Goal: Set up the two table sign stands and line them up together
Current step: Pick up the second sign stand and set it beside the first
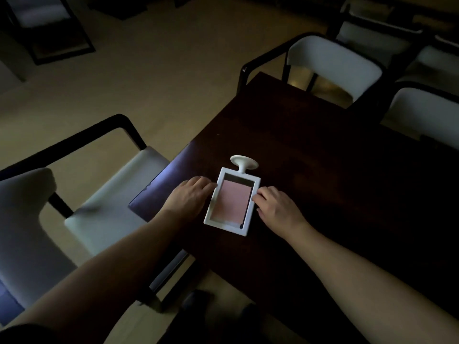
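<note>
One white sign stand (250, 206) lies flat on the dark wooden table (323, 170), its round foot pointing away from me. A pink card (232, 202) fills most of its frame. My left hand (191, 194) rests on the table with its fingertips against the frame's left edge. My right hand (275, 204) touches the frame's right edge with curled fingers. Neither hand has lifted the stand. A second sign stand is not visible in the dim view.
A white-cushioned chair (109, 194) with a dark frame stands at the table's left corner. Two more such chairs (332, 63) stand along the far side. Beige floor lies to the left, and the room is dark.
</note>
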Demonstrator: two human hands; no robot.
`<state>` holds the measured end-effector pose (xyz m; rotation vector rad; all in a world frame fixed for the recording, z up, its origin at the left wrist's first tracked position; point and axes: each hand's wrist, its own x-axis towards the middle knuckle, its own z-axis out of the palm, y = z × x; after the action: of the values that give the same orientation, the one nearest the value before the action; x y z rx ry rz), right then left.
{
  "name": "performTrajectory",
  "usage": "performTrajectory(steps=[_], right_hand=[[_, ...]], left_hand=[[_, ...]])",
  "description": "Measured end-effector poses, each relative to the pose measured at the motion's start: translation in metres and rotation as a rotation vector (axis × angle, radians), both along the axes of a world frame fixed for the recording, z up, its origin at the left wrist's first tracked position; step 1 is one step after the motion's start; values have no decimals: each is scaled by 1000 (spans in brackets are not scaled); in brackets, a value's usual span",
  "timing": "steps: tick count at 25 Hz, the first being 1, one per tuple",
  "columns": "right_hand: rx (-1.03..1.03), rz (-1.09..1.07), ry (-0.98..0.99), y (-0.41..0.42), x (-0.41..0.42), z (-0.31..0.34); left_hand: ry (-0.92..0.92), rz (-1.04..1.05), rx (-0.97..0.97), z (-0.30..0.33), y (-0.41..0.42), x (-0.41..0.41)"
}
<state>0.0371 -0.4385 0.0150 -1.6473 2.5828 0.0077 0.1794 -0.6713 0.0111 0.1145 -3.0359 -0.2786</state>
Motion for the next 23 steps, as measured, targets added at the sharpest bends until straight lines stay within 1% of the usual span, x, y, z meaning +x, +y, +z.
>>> performTrajectory(steps=[4,8,13,16,19,23], right_hand=[[15,-43,32,-8,4,-12],[9,-88,18,-12,10,-23],[-64,-80,4,-6,14,-26],[-147,-75,-12,3,16,-23],[-255,-132,-60,13,18,-15],[-374,-198,-122,19,19,-7]], left_hand=[[27,-126,-23,-18,-10,-13],[73,-204,-17,-27,-18,-25],[129,-267,-3,-33,-25,-29],[158,-306,25,-30,-26,-31],[167,-349,62,-18,-26,-37],[168,-327,176,2,-22,-44]])
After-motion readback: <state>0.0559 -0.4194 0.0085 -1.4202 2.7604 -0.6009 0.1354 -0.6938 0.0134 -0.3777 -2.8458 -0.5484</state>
